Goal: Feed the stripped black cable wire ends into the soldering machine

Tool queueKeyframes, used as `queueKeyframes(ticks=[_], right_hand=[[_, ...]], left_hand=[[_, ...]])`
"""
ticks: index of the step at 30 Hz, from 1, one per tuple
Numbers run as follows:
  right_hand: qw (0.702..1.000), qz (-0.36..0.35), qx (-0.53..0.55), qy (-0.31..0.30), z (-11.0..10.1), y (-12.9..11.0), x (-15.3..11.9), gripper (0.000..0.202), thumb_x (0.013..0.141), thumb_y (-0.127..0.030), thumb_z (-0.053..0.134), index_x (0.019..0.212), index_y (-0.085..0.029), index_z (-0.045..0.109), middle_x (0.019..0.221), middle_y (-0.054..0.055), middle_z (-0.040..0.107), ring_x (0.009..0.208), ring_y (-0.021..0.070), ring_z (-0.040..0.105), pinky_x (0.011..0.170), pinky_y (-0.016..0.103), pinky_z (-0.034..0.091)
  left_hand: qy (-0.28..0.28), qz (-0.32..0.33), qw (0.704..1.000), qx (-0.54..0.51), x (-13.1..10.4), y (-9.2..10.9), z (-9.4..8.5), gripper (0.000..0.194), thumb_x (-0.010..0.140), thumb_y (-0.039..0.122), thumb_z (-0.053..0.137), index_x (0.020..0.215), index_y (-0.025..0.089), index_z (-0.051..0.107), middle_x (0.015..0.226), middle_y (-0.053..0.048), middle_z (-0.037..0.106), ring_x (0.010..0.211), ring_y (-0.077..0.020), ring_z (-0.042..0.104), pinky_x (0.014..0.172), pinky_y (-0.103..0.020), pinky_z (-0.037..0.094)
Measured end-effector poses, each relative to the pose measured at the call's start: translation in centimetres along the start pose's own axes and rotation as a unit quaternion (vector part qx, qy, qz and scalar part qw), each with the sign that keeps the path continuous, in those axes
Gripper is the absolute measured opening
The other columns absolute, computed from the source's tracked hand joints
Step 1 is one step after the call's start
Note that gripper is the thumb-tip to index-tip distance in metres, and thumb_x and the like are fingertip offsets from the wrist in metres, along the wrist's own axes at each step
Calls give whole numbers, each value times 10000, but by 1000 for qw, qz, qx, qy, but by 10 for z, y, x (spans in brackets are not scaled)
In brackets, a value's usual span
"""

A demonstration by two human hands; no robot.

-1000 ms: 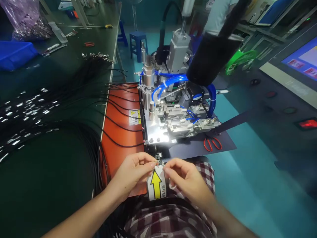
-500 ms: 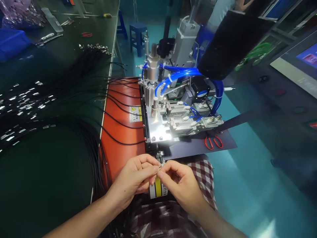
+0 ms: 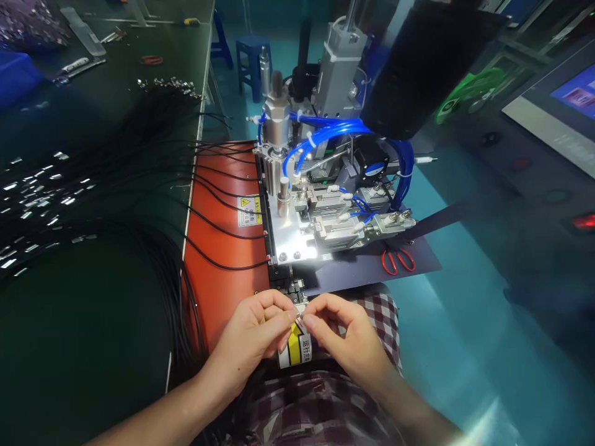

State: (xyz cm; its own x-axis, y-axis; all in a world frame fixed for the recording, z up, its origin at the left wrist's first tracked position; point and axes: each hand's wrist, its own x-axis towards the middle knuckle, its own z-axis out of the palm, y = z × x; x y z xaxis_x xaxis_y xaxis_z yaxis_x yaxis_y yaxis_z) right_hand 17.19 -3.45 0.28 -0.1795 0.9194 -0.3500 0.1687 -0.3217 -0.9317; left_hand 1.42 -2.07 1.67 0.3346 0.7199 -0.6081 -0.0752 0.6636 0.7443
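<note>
By the orange plate [image 3: 223, 297], the left hand [image 3: 255, 328] and right hand [image 3: 349, 334] pinch fine wire ends [image 3: 300, 319], probably best kept straight and apart.

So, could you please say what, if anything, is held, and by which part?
The left hand and right hand seem to pinch something tiny and wire-like; which part cannot be told.

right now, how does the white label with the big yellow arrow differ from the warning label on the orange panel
The arrow label has one large yellow arrow; the warning label has a small yellow triangle. The left hand partly covers the arrow label, while no hand covers the warning label on the orange panel. Both combine white, yellow and dark print.
</note>
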Motion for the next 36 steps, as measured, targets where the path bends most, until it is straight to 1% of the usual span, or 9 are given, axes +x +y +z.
queueKeyframes(ticks=[3,6,11,15,19,24,30,36], right_hand=[[998,28,52,-9,-1,1,1,159,796,-301,596,730,-157,586,574,-38,476,508,90,408,472,216,320],[995,40,85,-14,0,1,3,185,784,-323,605,715,-155,570,566,-44,457,491,81,382,454,211,300],[992,44,120,-17,0,0,4,208,764,-338,626,695,-154,560,561,-43,472,490,79,390,457,206,312],[989,27,144,-21,-2,0,4,196,775,-335,625,715,-156,572,584,-35,495,508,86,422,483,209,354],[987,9,158,-14,-2,2,5,213,797,-345,604,701,-161,556,584,-36,502,498,83,428,491,211,364],[987,18,157,-16,-1,2,6,235,771,-374,628,690,-168,553,543,-47,478,477,85,409,464,210,352],[986,21,167,-22,1,6,4,225,770,-357,642,689,-164,559,557,-49,474,492,79,400,471,200,354],[980,24,195,-12,2,8,5,229,778,-379,633,715,-169,567,572,-46,478,481,78,393,461,201,347]], left_hand=[[1,13,1000,23,-1,2,1,205,804,328,589,746,147,514,436,86,433,391,-22,242,393,-166,149],[0,21,999,35,-1,2,2,192,801,318,593,765,145,517,444,90,428,399,-24,254,394,-160,163],[1,22,999,31,-2,2,3,162,798,286,596,777,148,514,451,96,412,406,-24,253,397,-155,169],[2,22,999,32,-3,3,3,161,789,283,604,775,149,515,463,89,423,413,-26,263,400,-152,173],[3,22,999,41,-3,4,4,171,790,299,598,781,152,511,463,89,423,411,-27,264,401,-152,174],[6,26,999,42,-2,3,3,182,772,293,617,791,150,506,464,91,426,408,-25,251,399,-160,165],[-12,20,1000,15,-2,2,1,169,786,302,597,823,159,515,477,83,447,397,-21,227,392,-164,132],[-15,23,999,24,-3,1,-1,171,799,319,587,829,163,524,504,69,458,414,-28,251,401,-164,154]])
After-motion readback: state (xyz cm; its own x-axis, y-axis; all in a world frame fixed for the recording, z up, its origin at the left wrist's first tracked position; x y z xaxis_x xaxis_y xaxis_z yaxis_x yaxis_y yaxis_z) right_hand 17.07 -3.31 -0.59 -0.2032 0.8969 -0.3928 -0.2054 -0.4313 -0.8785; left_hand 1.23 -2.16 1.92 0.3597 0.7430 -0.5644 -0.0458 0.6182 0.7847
